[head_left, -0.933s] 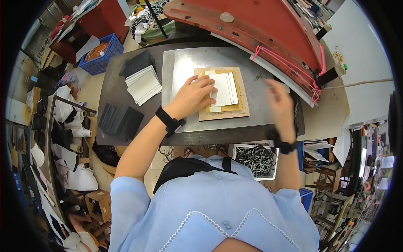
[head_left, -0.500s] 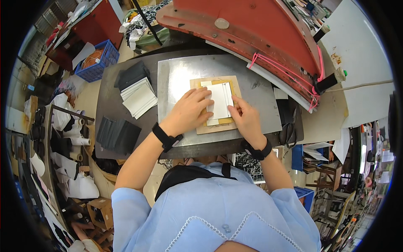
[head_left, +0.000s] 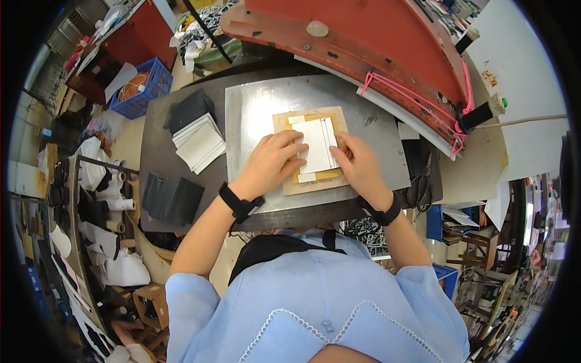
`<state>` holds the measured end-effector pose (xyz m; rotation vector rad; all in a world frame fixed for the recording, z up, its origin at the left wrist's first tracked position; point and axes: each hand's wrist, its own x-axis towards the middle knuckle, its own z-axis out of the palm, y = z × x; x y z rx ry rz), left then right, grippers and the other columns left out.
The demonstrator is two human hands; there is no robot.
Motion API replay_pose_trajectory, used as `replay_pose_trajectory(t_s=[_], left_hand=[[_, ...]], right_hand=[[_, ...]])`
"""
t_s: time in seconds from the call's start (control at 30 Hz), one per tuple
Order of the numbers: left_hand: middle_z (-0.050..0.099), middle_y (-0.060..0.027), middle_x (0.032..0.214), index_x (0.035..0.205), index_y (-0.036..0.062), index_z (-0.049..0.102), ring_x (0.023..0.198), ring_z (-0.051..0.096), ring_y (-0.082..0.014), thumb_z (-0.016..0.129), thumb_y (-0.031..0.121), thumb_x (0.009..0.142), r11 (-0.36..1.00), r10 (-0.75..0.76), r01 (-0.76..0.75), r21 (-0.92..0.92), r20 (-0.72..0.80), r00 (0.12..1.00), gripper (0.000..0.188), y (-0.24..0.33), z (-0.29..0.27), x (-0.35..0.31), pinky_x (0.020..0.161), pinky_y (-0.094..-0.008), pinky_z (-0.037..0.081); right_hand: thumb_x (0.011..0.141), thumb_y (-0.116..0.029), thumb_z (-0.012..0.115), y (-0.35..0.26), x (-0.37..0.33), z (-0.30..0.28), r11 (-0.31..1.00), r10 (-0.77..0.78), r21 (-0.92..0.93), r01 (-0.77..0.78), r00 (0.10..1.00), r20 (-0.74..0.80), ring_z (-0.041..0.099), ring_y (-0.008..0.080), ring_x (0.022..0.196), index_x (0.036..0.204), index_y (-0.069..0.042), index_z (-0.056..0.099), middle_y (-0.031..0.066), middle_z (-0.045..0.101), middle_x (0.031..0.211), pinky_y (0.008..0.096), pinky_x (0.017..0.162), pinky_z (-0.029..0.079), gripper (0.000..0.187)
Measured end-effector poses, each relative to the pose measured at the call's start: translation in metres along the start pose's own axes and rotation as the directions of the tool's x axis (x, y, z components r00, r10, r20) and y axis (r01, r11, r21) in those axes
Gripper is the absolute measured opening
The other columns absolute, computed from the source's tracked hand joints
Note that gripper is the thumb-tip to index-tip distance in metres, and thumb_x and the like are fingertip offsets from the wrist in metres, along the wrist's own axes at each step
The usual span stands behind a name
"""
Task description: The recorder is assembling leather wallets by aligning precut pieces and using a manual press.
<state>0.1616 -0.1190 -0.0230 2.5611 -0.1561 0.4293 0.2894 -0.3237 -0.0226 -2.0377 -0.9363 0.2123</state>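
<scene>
A white rectangular card [head_left: 316,145] with dark lines along its right side lies on a yellow-faced wooden board [head_left: 296,189]. Narrow white strips show past its left edge. My left hand [head_left: 273,162] is open, its outstretched fingertips resting on the card's left edge. At the opposite edge, my right hand [head_left: 358,164] touches the card with its thumb, while its other fingers lie over the board, apart from the thumb. Their tips are partly hidden. Underneath the board is a shiny metal plate [head_left: 254,100] on the dark table.
Left of the plate lie a fanned stack of pale cards [head_left: 201,145], black pieces [head_left: 187,110] and a dark stack [head_left: 172,196]. A red machine arm [head_left: 339,36] with pink cord overhangs the far right. Black scissors [head_left: 420,190] lie at the table's right end.
My right hand has shifted slightly, its thumb a little farther up the card's right edge. My left hand stays nearly in place. The whole view has shifted a little.
</scene>
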Motion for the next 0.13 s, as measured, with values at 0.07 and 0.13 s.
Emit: replay_pose_trajectory(t_s=[0.07,0.13], left_hand=[[0.058,-0.0121,0.128,0.115,0.0081,0.066,0.118,0.056,-0.0294,0.071,0.020,0.086,1.000,-0.008,0.008,-0.007,-0.009,1.000,0.031,-0.0002,0.0022,-0.0008,0.099,-0.0403,0.042],[0.057,-0.0127,0.129,0.115,0.0095,0.066,0.119,0.055,-0.0294,0.070,0.019,0.087,1.000,-0.027,0.027,-0.016,-0.007,1.000,0.030,0.0049,0.0019,-0.0008,0.102,-0.0398,0.040]], right_hand=[[0.090,-0.020,0.069,0.0007,-0.0012,0.0049,0.988,0.103,0.119,-0.102,0.995,0.005,0.059,0.0181,0.066,0.123,-0.004,0.063,0.0093,0.063,0.073,0.0322,0.062,0.047,0.037],[0.091,-0.020,0.068,0.0051,0.0007,0.0030,0.971,0.165,0.165,-0.173,0.985,0.057,0.060,0.0188,0.069,0.126,-0.007,0.063,0.0093,0.068,0.085,0.0330,0.063,0.048,0.038]])
